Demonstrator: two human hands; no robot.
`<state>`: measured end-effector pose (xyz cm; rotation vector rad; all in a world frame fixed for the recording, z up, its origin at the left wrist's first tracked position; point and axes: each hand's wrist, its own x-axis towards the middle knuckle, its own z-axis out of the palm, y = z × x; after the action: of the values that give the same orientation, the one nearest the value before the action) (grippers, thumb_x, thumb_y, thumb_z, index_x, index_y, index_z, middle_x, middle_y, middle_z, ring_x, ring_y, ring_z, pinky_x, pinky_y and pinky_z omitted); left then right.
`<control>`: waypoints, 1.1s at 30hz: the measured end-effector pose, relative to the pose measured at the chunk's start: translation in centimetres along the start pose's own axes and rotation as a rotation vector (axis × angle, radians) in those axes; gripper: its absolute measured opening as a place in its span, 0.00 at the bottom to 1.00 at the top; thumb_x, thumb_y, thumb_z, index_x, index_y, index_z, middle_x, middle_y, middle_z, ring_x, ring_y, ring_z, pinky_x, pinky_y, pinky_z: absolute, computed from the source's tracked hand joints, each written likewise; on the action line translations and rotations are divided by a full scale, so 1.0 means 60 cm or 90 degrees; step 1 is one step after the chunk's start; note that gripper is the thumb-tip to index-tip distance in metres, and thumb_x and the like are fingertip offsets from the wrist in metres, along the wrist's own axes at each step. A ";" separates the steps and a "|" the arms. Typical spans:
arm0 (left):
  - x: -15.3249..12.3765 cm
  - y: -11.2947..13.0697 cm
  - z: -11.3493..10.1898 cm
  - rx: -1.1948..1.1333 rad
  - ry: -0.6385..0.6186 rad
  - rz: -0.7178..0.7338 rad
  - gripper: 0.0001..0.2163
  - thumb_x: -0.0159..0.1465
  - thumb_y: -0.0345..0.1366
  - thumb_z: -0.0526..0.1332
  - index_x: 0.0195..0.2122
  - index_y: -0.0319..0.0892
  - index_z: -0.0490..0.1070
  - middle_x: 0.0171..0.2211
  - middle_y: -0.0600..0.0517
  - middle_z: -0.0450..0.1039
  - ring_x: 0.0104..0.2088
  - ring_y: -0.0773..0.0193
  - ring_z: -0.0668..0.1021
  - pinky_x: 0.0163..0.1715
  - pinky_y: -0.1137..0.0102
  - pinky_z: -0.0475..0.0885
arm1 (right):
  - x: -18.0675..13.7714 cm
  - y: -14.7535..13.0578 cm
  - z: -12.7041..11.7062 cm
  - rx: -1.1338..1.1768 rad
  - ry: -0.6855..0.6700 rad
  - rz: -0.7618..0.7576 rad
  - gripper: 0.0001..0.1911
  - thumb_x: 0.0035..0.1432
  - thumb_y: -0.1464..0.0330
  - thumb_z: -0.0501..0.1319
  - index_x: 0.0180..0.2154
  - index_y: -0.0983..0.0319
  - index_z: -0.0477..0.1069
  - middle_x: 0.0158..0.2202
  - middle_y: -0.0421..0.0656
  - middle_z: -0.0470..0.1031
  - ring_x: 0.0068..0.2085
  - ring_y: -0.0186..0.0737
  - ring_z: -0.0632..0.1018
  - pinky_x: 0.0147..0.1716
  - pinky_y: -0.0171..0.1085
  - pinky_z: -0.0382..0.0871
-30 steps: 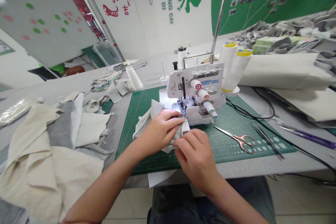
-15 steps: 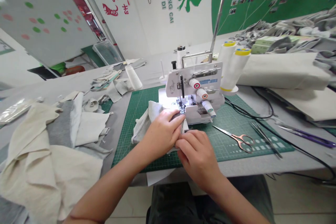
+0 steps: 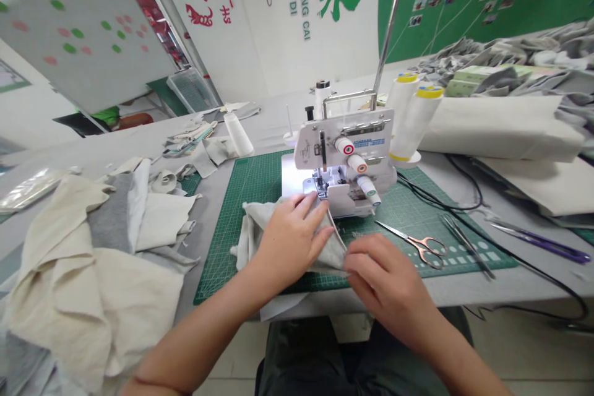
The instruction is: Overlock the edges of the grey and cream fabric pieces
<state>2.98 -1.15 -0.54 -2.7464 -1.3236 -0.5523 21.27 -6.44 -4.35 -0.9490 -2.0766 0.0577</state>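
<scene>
A white overlock sewing machine (image 3: 346,145) stands on the green cutting mat (image 3: 223,241), its lamp lighting the needle area. A piece of light grey fabric (image 3: 260,216) lies in front of it, with one edge running up to the presser foot (image 3: 320,185). My left hand (image 3: 290,232) rests flat on this fabric, fingers stretched toward the foot and thumb apart. At the near right corner of the fabric, my right hand (image 3: 385,272) pinches the edge between thumb and fingers. The fingertips of my right hand are partly hidden.
Scissors (image 3: 417,244), tweezers (image 3: 468,247) and purple-handled snips (image 3: 542,241) lie to the right, near a black cable (image 3: 524,260). Cream and grey cloth pieces (image 3: 134,303) are heaped at left. Thread cones (image 3: 420,124) stand behind the machine; another white cone (image 3: 237,135) lies tilted.
My right hand has moved right, away from my left hand, drawing the fabric edge out straighter. The fabric under my left hand now lies more spread; my left hand has shifted slightly.
</scene>
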 end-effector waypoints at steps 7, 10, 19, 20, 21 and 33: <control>-0.009 0.008 0.010 0.019 -0.008 -0.033 0.23 0.66 0.38 0.61 0.62 0.44 0.65 0.63 0.40 0.64 0.60 0.44 0.67 0.57 0.49 0.66 | 0.014 0.005 0.012 0.027 -0.009 0.053 0.26 0.57 0.76 0.56 0.58 0.63 0.65 0.54 0.52 0.72 0.54 0.52 0.71 0.52 0.53 0.70; -0.014 -0.005 0.010 0.006 -0.011 -0.010 0.22 0.67 0.38 0.60 0.62 0.44 0.64 0.65 0.40 0.61 0.61 0.45 0.65 0.58 0.49 0.65 | 0.026 0.002 0.031 0.005 -0.005 0.057 0.28 0.59 0.75 0.56 0.61 0.63 0.63 0.57 0.53 0.71 0.55 0.53 0.71 0.53 0.55 0.70; -0.017 -0.035 0.003 -0.011 -0.059 0.066 0.19 0.62 0.34 0.63 0.55 0.41 0.70 0.66 0.37 0.57 0.64 0.43 0.62 0.61 0.49 0.62 | 0.049 0.005 0.048 -0.042 -0.035 0.095 0.22 0.64 0.70 0.56 0.59 0.68 0.65 0.57 0.55 0.71 0.54 0.54 0.71 0.53 0.54 0.70; -0.016 -0.037 0.001 -0.016 -0.063 0.073 0.18 0.61 0.33 0.63 0.54 0.41 0.71 0.66 0.37 0.57 0.64 0.43 0.62 0.61 0.49 0.61 | 0.052 0.005 0.049 -0.047 -0.038 0.103 0.21 0.64 0.68 0.56 0.58 0.68 0.66 0.57 0.55 0.71 0.53 0.55 0.72 0.53 0.54 0.70; -0.015 -0.039 -0.001 -0.022 -0.068 0.080 0.18 0.61 0.32 0.63 0.53 0.41 0.71 0.66 0.36 0.57 0.65 0.42 0.61 0.62 0.49 0.60 | 0.054 0.005 0.051 -0.048 -0.040 0.111 0.21 0.65 0.67 0.56 0.57 0.67 0.67 0.56 0.55 0.71 0.53 0.55 0.72 0.53 0.54 0.70; 0.030 -0.116 -0.044 -0.440 0.126 -0.031 0.06 0.67 0.36 0.59 0.42 0.44 0.74 0.48 0.46 0.76 0.51 0.56 0.76 0.55 0.58 0.68 | 0.044 0.007 0.081 0.015 -0.014 0.158 0.21 0.64 0.68 0.58 0.58 0.64 0.65 0.56 0.55 0.68 0.57 0.53 0.71 0.55 0.53 0.70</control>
<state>-2.10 4.09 1.72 -3.0281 -1.3410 -1.4876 17.15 -3.10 -5.90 -1.1920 -1.9628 0.2227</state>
